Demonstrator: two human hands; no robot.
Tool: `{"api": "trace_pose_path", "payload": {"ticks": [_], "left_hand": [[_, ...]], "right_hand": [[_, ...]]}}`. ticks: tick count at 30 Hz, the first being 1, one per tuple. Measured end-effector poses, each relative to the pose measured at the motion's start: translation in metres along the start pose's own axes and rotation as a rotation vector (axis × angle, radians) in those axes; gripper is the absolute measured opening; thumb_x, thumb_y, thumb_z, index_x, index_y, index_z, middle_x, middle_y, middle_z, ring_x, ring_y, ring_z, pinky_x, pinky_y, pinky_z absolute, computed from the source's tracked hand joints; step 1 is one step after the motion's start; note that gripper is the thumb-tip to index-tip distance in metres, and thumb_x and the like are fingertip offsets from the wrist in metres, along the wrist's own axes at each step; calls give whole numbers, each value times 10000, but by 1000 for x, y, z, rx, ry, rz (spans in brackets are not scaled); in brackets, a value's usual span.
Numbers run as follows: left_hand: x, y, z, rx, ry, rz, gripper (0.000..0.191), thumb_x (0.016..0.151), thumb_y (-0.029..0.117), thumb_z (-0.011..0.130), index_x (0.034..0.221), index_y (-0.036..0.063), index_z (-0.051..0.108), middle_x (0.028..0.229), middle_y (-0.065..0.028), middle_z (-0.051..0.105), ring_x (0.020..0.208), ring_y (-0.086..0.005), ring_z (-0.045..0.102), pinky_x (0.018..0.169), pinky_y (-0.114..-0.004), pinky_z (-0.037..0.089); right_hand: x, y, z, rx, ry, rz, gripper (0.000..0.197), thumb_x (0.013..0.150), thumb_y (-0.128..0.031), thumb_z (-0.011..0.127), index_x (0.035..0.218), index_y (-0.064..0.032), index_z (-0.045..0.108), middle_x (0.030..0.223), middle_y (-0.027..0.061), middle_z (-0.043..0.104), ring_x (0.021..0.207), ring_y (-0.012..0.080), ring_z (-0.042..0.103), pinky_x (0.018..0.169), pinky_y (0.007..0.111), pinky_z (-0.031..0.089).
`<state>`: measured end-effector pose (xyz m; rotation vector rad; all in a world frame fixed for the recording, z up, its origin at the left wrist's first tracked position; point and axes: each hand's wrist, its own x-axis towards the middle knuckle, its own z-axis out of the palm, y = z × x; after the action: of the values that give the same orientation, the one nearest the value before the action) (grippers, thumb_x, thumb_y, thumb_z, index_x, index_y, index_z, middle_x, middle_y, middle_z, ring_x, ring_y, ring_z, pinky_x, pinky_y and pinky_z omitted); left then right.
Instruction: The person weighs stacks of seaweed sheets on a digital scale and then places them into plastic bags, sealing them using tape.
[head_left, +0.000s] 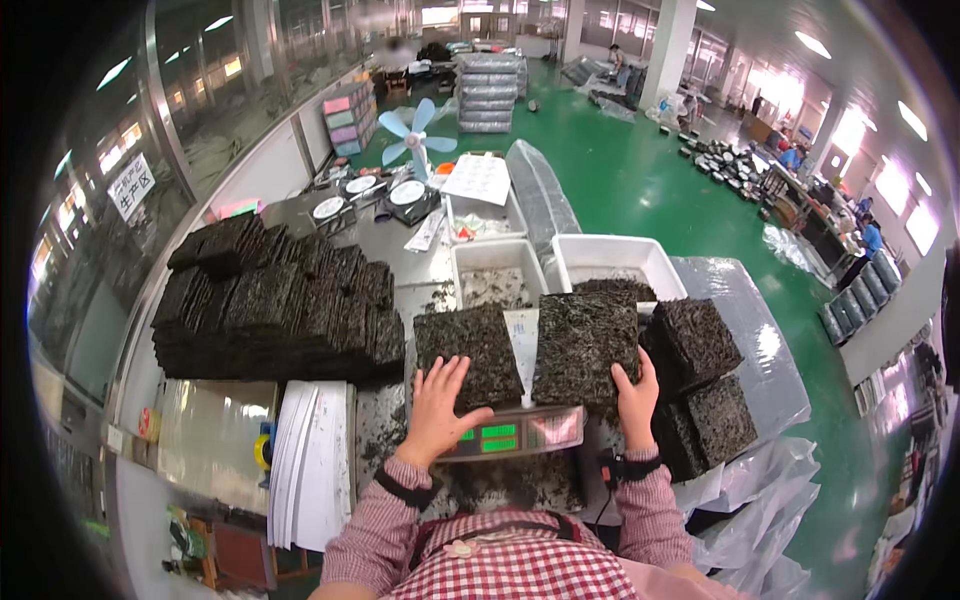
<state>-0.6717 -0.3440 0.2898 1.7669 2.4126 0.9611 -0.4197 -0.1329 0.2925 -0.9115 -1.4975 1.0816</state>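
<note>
My left hand (444, 409) lies spread on the lower left edge of a stack of dried seaweed sheets (472, 337), which rests on a digital scale (517, 435) with lit green displays. My right hand (636, 390) grips the lower right corner of a second stack of seaweed sheets (585, 337), thumb on top, fingers at its right side. Between the two stacks a strip of white surface shows. What lies under the right stack is hidden. Further right, close to my right hand, several seaweed stacks (694, 345) are piled.
A large heap of seaweed sheets (277, 307) stands at left, with white paper sheets (307, 457) below it. Ahead are white plastic bins (664, 259), a small fan (414, 140) and white discs. Clear plastic bags (750, 510) hang at lower right. Several people work far off at right.
</note>
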Motion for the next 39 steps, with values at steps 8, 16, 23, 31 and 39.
{"api": "trace_pose_path", "payload": {"ticks": [8, 16, 23, 31, 39], "left_hand": [[-4, -40, 1, 206, -163, 88, 885, 750, 238, 848, 1516, 184, 408, 1602, -118, 317, 1492, -375, 245, 1201, -594, 158], [-71, -12, -25, -128, 326, -127, 550, 902, 118, 714, 1387, 9, 480, 1407, -174, 517, 1329, -348, 479, 1121, -454, 374], [-126, -8, -11, -231, 187, -195, 403, 894, 81, 702, 1262, 16, 551, 1279, -146, 565, 1195, -296, 559, 1035, -394, 441], [-161, -43, -8, -289, 261, -376, 345, 896, 62, 690, 1221, 23, 583, 1222, -137, 585, 1053, -266, 628, 886, -367, 517], [-233, -103, 34, -381, 228, -652, 317, 893, 26, 671, 1196, 16, 580, 1147, -115, 558, 953, -205, 644, 814, -323, 537]], "right_hand": [[18, 109, 25, -601, -68, -152, 606, 873, -329, 743, 1331, 27, 568, 1263, 226, 581, 1197, 393, 536, 1037, 450, 423], [-116, 76, 11, -431, -808, -311, 155, 872, -197, 696, 943, -60, 695, 886, 127, 679, 846, 328, 659, 764, 432, 530], [-187, 186, 17, -949, -1231, -167, 627, 823, -215, 767, 1404, -186, 533, 1436, 188, 455, 1288, 432, 463, 974, 469, 500], [-174, 204, 21, -611, -1352, 41, 297, 812, -48, 706, 1093, -142, 676, 1080, 170, 594, 1040, 372, 602, 887, 466, 506], [-81, -34, 129, 47, -955, -198, 209, 853, -29, 704, 1057, -70, 683, 1043, 92, 610, 994, 242, 607, 860, 339, 510]]}}
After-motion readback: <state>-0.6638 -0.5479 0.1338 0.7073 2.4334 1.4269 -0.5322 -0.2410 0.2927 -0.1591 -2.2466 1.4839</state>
